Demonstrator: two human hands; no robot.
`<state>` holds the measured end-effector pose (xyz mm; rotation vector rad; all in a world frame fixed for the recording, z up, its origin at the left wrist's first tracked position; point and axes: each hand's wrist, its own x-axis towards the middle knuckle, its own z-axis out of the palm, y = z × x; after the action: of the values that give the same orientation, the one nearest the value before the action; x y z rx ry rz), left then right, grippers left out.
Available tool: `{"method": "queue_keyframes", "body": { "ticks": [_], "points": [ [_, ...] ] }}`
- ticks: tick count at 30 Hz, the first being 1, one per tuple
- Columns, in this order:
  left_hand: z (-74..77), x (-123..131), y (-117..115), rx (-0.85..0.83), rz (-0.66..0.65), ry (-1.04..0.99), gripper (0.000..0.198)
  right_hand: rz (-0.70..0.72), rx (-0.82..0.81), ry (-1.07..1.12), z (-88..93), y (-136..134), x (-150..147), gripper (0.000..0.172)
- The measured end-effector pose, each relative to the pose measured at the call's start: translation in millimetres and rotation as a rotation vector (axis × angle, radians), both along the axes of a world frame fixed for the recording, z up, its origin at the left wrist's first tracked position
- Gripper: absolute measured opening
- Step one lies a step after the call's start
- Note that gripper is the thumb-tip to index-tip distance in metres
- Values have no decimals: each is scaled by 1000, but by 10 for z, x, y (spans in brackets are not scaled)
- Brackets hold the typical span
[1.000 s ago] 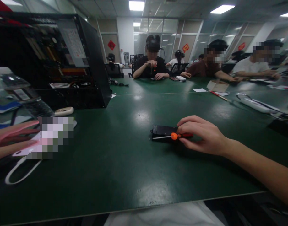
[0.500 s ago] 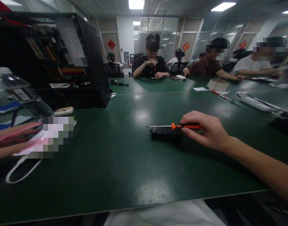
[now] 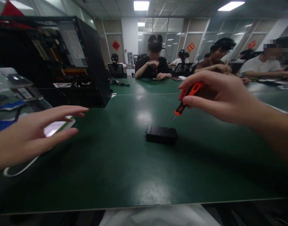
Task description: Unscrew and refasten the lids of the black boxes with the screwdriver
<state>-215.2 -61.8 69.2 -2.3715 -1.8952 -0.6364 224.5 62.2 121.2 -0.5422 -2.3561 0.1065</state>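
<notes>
My right hand (image 3: 219, 97) grips an orange and black screwdriver (image 3: 189, 95) by its handle, with the thin shaft slanting down to the left. Its tip is above and apart from a small black box-shaped device (image 3: 161, 135) lying on the green table (image 3: 115, 175). At the left, my left hand (image 3: 47, 135) is open in the air, thumb and fingers apart, with nothing between them. Behind it, partly covered, lies a phone (image 3: 54, 128) with a lit screen and a green edge. A white cord (image 3: 21, 172) loops out beneath that hand.
An open black computer case (image 3: 94, 72) stands at the back left, with a clear plastic bottle (image 3: 23, 88) in front of it. Across the table sits a person in black (image 3: 153, 66). More people work at the right.
My right hand has lifted the screwdriver up off the black device and tilted its tip downward. My left hand has moved right and forward from beside the phone, now partly in front of it.
</notes>
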Motion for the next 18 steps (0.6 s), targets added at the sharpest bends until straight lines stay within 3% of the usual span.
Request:
{"method": "queue_keyframes", "body": {
  "ticks": [4, 8, 12, 15, 18],
  "points": [
    [-96, 987, 263, -11, -346, -6, 56, 109, 153, -300, 336, 22, -42, 36],
    [-349, 1575, 687, -42, -550, -146, 71, 221, 205, -422, 593, 7, -46, 31],
    [-566, 1805, 934, -150, -615, -331, 60, 252, -6, -631, 797, 55, -13, 32],
    [-665, 1855, 935, -211, -516, -452, 51, 178, -133, -731, 912, 92, -3, 39],
    [-706, 1860, 896, -259, -429, -495, 53, 171, -104, -751, 991, 88, -22, 45]
  ]
}}
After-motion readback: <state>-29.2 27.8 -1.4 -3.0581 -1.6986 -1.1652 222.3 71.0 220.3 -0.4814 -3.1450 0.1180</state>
